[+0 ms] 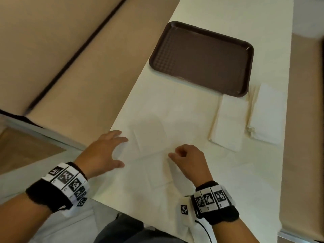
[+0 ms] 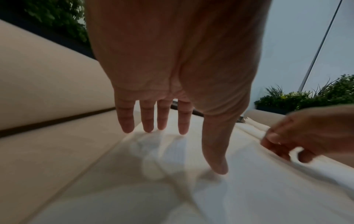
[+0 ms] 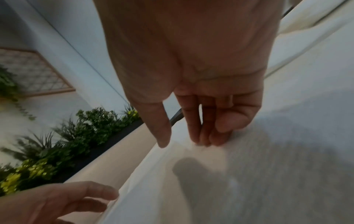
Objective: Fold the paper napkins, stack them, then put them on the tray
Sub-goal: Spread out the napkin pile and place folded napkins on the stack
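- The person's left hand (image 1: 105, 149) is nearest, with a black band and black-and-white square tags on its wrist. Its grip is apart: the fingers (image 2: 147, 118) are straight and spread. Their tips come down to the left edge of a thin, soft, white paper napkin (image 1: 152, 142) that lies open and flat.
- The right hand (image 1: 189, 158) wears the same kind of band. Its fingers are curled, and its grip is together on the napkin: thumb and fingertips (image 3: 216, 137) pinch a small raised ridge of paper near the middle.
- The open napkin is a big square with faint fold lines across it. It lies on the long, smooth, cream counter (image 1: 219, 199), right in front of the person.
- A bit farther, to the right, lies a white napkin folded into a long flat rectangle (image 1: 228, 123). Its far end touches the tray's near corner.
- Just beside that one, farther right, sits a second pile of white folded napkins (image 1: 266, 114), a little thicker, with layered edges showing.
- Farthest is a dark brown plastic tray (image 1: 201, 57), a rectangle with round corners, a raised rim and a bumpy grid floor. No napkin lies on it.
- On the left runs a smooth tan padded bench (image 1: 52, 58) with a dark seam.
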`<action>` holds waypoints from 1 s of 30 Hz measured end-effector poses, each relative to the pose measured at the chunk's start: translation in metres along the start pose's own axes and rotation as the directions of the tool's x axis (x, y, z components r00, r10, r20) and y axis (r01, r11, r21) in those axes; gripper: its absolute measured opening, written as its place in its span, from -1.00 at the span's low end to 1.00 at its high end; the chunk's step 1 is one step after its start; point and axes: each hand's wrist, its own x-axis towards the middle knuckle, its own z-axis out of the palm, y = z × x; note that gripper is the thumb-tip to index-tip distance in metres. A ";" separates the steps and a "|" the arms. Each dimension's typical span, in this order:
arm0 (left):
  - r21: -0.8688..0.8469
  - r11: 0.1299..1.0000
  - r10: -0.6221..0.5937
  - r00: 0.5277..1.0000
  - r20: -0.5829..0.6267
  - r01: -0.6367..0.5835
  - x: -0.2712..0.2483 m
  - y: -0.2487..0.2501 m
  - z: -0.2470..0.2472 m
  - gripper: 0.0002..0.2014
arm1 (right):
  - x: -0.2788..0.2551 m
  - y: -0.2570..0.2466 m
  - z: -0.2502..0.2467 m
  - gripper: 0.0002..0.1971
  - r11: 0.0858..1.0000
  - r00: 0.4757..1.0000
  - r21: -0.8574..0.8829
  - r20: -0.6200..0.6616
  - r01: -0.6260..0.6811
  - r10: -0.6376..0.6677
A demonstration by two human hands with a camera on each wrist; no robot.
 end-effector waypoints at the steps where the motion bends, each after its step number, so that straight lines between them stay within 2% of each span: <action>1: -0.006 1.000 0.011 1.000 0.002 -0.011 -0.003 -0.004 0.009 -0.12 | 0.001 -0.005 0.008 -0.64 1.000 1.000 -0.021 -0.012 -0.003 0.003; 3: 0.003 0.999 0.043 0.999 -0.026 -0.043 -0.006 -0.010 0.019 -0.10 | 0.004 -0.011 0.018 -0.62 0.999 0.999 -0.047 -0.042 -0.010 0.008; 6: 0.013 0.998 0.069 0.996 -0.059 -0.068 -0.005 -0.011 0.023 -0.12 | 0.006 -0.018 0.025 -0.72 0.998 0.998 -0.063 -0.068 0.003 -0.007; 12: -0.045 0.995 0.089 0.994 -0.063 -0.092 -0.008 -0.011 0.019 -0.11 | 0.005 -0.028 0.027 -0.79 0.996 0.996 0.054 -0.065 0.068 -0.065; 15: -0.145 0.967 0.196 0.975 -0.105 -0.210 -0.010 0.002 0.001 -0.08 | -0.003 -0.035 0.014 -0.80 0.975 0.984 0.134 -0.041 0.179 -0.175; 17: -0.193 0.935 0.289 0.954 -0.077 -0.298 -0.010 0.020 -0.012 -0.02 | -0.011 -0.042 0.004 -0.80 0.937 0.968 0.253 0.002 0.242 -0.251; 19: -0.265 0.915 0.320 0.947 0.021 -0.304 -0.007 0.040 -0.024 0.01 | -0.017 -0.050 -0.006 -0.80 0.893 0.952 0.359 0.036 0.273 -0.305; 20: -0.312 0.906 0.324 0.943 0.073 -0.287 -0.006 0.050 -0.028 -0.07 | -0.019 -0.054 -0.010 -0.81 0.874 0.943 0.393 0.044 0.287 -0.329; 21: -0.345 0.895 0.336 0.937 0.101 -0.284 -0.002 0.059 -0.030 -0.25 | -0.020 -0.058 -0.015 -0.80 0.861 0.937 0.409 0.038 0.302 -0.347; 23: -0.379 0.874 0.354 0.933 0.069 -0.304 0.004 0.078 -0.034 -0.75 | -0.022 -0.063 -0.023 -0.84 0.848 0.939 0.424 -0.022 0.319 -0.343; 24: -0.403 0.862 0.351 0.936 0.034 -0.309 0.005 0.087 -0.036 -0.92 | -0.021 -0.062 -0.028 -0.86 0.845 0.944 0.428 -0.080 0.321 -0.319; 26: -0.513 0.802 0.335 0.942 -0.036 -0.305 0.012 0.101 -0.037 -0.89 | -0.019 -0.052 -0.035 -0.69 0.838 0.949 0.451 -0.212 0.308 -0.235; 27: -0.612 0.738 0.318 0.947 -0.054 -0.283 0.016 0.109 -0.037 -0.89 | -0.019 -0.044 -0.039 -0.56 0.818 0.951 0.500 -0.254 0.283 -0.174; 28: -0.714 0.651 0.305 0.950 -0.065 -0.258 0.022 0.118 -0.037 -0.86 | -0.019 -0.034 -0.043 -0.43 0.784 0.961 0.572 -0.252 0.240 -0.110; 30: -0.860 0.471 0.274 0.959 -0.066 -0.194 0.037 0.140 -0.034 -0.76 | -0.023 -0.014 -0.047 -0.30 0.708 0.990 0.696 -0.134 0.118 -0.033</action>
